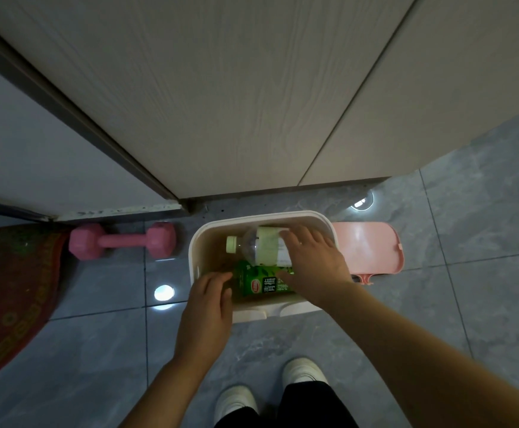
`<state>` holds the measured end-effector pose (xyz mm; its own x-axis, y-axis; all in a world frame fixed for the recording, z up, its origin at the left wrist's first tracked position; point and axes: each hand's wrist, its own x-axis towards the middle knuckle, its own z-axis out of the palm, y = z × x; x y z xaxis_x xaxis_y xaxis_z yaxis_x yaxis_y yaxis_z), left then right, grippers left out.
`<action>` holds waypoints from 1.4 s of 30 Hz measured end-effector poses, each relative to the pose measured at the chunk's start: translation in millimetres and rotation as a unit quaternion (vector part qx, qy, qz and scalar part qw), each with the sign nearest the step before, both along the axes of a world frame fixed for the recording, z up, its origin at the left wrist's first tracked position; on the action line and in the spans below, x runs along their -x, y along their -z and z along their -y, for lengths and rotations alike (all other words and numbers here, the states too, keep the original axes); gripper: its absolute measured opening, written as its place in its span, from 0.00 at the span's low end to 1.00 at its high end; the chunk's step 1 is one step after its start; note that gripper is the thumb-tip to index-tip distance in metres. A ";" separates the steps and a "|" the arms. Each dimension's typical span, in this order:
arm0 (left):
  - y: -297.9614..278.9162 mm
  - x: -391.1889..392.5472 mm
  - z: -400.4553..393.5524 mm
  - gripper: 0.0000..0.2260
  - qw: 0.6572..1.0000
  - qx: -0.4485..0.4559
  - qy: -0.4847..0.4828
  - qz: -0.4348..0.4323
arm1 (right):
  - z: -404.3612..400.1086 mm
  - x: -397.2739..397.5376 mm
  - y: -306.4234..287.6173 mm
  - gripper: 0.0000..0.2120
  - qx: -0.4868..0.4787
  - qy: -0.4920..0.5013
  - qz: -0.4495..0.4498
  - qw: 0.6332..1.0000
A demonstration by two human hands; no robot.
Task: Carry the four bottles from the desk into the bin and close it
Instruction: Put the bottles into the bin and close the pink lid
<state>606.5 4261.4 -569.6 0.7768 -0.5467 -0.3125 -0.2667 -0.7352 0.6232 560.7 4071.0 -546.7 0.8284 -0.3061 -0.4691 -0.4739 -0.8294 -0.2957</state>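
Observation:
A cream bin (195,242) stands open on the tiled floor in front of me. Inside it, a clear bottle (259,246) with a pale green cap and label lies on its side at the far end. My right hand (313,267) covers its bottom end, fingers spread over it. A green-labelled bottle (261,281) lies nearer me, also on its side. My left hand (208,307) reaches over the bin's left rim with fingers curled at that bottle's left end, hiding its neck. The bin's pink lid (366,248) lies on the floor, touching the bin's right side.
A pink dumbbell (122,240) lies left of the bin. A red mat (11,288) covers the floor at far left. Pale wooden cabinet doors (221,103) rise right behind the bin. My white shoes (236,403) are on the tiles below.

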 end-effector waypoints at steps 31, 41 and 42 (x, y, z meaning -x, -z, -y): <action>19.1 -41.6 -6.7 0.17 0.990 -0.013 -0.140 -0.006 | 65.6 98.6 172.5 0.14 0.051 0.213 -0.213 0.952; 27.6 -48.0 -10.8 0.17 0.992 0.007 -0.117 0.038 | 76.3 99.7 193.2 0.12 0.027 0.181 -0.173 0.968; 27.0 -46.3 -11.1 0.18 0.992 0.003 -0.121 0.034 | 77.7 100.0 192.4 0.11 0.041 0.160 -0.183 0.969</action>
